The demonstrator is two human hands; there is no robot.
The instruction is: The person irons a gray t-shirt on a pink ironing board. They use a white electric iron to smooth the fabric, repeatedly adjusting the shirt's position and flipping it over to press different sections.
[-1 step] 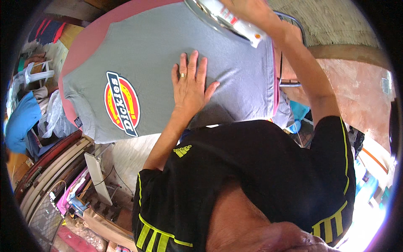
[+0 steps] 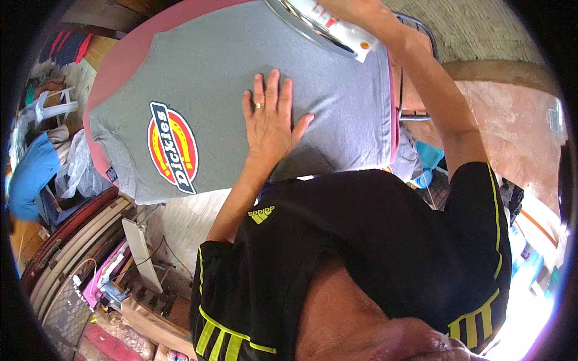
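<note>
The scene is seen from a single head-worn fisheye camera, aimed steeply down over the wearer's own chest and black shirt (image 2: 361, 253), which fills the near lower part of the frame. The ironing board (image 2: 114, 78) with the grey T-shirt (image 2: 217, 78) is viewed from close above, at arm's length, and lies at the far side. Both forearms are seen entering from below, the left hand (image 2: 271, 123) at centre, the right hand (image 2: 361, 9) cut off at the far upper edge. Straight edges are bent toward the dark circular rim. The floor and clutter are caught at left and right margins. No second view is supplied.
</note>
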